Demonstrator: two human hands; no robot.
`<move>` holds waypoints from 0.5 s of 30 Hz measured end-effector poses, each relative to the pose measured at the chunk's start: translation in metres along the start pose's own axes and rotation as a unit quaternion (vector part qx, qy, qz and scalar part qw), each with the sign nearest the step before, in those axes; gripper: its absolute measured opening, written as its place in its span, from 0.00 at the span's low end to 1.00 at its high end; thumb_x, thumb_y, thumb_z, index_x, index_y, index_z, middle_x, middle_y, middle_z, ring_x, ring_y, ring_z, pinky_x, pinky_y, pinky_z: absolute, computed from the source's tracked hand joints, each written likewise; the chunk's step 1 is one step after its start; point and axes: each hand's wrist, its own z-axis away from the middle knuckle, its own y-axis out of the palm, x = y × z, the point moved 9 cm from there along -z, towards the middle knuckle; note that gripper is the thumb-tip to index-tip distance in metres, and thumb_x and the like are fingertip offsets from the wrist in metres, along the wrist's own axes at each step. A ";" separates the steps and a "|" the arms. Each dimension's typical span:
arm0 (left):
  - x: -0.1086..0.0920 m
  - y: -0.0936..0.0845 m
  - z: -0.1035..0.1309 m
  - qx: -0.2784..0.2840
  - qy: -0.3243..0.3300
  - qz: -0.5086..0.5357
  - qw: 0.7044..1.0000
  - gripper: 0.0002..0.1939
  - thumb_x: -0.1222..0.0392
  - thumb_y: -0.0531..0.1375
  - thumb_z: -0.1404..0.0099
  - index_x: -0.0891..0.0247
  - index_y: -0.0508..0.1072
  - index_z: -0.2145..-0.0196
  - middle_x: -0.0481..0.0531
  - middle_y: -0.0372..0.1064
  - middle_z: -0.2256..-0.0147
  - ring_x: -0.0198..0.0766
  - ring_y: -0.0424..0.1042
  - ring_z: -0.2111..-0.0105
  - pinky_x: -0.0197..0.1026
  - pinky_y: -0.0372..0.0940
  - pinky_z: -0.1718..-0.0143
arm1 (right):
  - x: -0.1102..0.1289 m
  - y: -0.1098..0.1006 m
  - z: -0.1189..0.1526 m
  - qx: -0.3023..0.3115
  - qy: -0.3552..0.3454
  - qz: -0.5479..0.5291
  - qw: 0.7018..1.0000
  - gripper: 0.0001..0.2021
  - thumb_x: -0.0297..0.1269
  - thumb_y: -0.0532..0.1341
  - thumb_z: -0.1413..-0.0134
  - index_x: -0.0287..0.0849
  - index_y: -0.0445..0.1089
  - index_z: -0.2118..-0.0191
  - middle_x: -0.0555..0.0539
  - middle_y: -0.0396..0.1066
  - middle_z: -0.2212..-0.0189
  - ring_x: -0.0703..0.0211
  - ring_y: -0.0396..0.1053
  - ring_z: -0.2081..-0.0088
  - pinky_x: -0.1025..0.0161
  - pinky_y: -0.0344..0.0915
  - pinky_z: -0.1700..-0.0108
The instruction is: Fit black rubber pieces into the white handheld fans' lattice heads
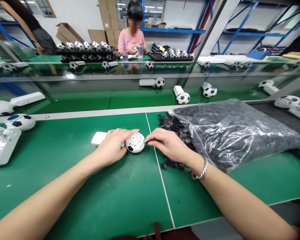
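On the green tabletop lies a white device with a round, football-patterned head [135, 142]; some of its patches are black and others show white lattice. Its white handle [99, 138] points left, partly under my left hand [114, 143], whose fingers and thumb grip the device where head and handle meet. Just right of the ball, my right hand [165, 141] pinches a small black piece [147, 142] between thumb and forefinger. Loose black pieces [175, 125] are heaped behind and beneath my right hand, at the mouth of a clear plastic bag [237, 130] full of them.
Football-headed devices lie at the left, one with an open casing [2, 146], and others [183, 98] on the green belt [90, 96] beyond the table's ledge. A black tray [262, 108] sits at right. Across the belt, a person in pink [131, 40] holds a ball near loaded trays.
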 end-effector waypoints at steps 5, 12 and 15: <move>0.000 0.000 0.002 0.002 0.016 0.000 1.000 0.33 0.72 0.51 0.49 0.54 0.57 0.45 0.50 0.64 0.51 0.45 0.60 0.51 0.50 0.51 0.50 | 0.013 0.007 0.002 0.017 -0.023 0.004 1.000 0.06 0.31 0.56 0.46 0.40 0.70 0.64 0.47 0.71 0.67 0.62 0.67 0.65 0.64 0.63 0.60; -0.005 -0.001 0.005 0.017 0.005 0.027 0.999 0.34 0.50 0.61 0.49 0.54 0.58 0.45 0.51 0.65 0.51 0.49 0.61 0.52 0.53 0.51 0.49 | 0.008 0.013 0.003 0.003 0.012 -0.102 0.995 0.03 0.30 0.59 0.49 0.40 0.70 0.67 0.50 0.70 0.72 0.66 0.65 0.71 0.68 0.63 0.66; -0.007 -0.002 0.004 -0.004 -0.028 0.034 0.999 0.33 0.43 0.60 0.49 0.57 0.61 0.48 0.52 0.65 0.51 0.50 0.62 0.53 0.55 0.50 0.48 | 0.008 0.015 0.002 -0.006 0.008 -0.105 0.994 0.02 0.30 0.60 0.50 0.40 0.70 0.70 0.50 0.69 0.72 0.66 0.64 0.70 0.67 0.62 0.66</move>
